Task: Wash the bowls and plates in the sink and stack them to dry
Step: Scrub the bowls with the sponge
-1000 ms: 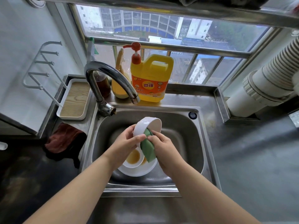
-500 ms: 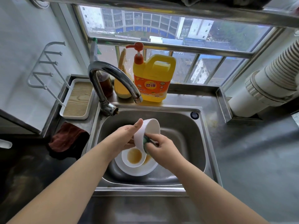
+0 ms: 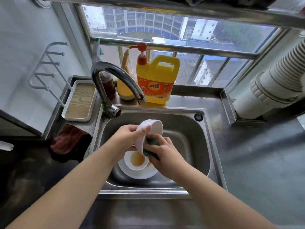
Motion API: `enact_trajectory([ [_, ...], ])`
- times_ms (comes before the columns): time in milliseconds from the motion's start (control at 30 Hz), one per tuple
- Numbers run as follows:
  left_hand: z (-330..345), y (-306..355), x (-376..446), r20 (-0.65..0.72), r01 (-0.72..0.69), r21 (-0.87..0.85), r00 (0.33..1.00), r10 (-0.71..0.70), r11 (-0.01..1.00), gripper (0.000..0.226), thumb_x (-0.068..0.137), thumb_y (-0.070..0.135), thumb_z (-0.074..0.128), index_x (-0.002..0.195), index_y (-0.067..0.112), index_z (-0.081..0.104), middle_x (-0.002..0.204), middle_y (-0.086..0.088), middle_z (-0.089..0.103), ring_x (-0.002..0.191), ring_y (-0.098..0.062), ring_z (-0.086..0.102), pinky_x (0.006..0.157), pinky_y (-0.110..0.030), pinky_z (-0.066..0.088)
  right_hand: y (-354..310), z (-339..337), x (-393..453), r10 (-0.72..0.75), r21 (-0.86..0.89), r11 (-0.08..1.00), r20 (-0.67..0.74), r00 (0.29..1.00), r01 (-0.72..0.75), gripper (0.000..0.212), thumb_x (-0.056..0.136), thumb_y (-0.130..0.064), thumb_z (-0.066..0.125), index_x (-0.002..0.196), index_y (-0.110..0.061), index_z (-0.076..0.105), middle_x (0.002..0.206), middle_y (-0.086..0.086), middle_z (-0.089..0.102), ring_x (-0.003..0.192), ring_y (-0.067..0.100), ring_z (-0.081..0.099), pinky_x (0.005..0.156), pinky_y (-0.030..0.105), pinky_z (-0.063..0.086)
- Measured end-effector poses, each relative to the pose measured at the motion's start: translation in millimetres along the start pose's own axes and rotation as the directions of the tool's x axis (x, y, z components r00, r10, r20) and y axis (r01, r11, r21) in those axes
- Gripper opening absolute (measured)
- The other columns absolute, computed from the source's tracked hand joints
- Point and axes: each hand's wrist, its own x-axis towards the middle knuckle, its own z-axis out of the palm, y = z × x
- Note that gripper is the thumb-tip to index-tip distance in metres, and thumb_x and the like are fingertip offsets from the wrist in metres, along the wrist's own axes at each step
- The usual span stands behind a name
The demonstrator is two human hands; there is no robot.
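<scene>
Since a second ago, bowl (image 3: 149, 129) tipped further onto edge, sponge (image 3: 151, 147) pushed inside. Left hand (image 3: 127, 138) grips rim; right hand (image 3: 162, 152) clenches sponge. Still waiting below: dirty bowl (image 3: 136, 160), plate (image 3: 137, 174). Nothing stacked.

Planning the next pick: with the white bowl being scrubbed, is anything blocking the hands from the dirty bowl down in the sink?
Partly. The dirty bowl sits on the plate directly beneath the white bowl, which the left hand holds, and beneath the right hand with the sponge. Nothing lies on it.
</scene>
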Motion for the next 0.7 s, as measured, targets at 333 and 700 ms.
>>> enact_trajectory([
  [333,1,0,3,0.115,0.076,0.081,0.99,-0.085,0.994,0.049,0.078,0.051,0.066,0.113,0.018,0.067,0.104,-0.008,0.072,0.1,-0.021,0.068,0.09,-0.036,0.054,-6,-5,-3,0.34,0.572,0.784,-0.07,0.938,-0.241,0.035,0.091,-0.014,0.056,0.124,-0.023,0.063,0.125,-0.011,0.057,0.11,0.003,0.053,0.096,0.014,0.042],
  [700,-1,-10,-2,0.026,-0.12,-0.12,0.992,0.124,0.986,0.043,0.071,0.025,0.077,0.11,0.009,0.069,0.099,-0.018,0.072,0.088,-0.025,0.068,0.082,-0.039,0.054,-13,-9,6,0.323,0.714,0.661,0.006,0.946,-0.23,0.028,0.095,-0.023,0.056,0.121,-0.028,0.062,0.121,-0.01,0.059,0.111,0.008,0.057,0.1,0.028,0.046],
])
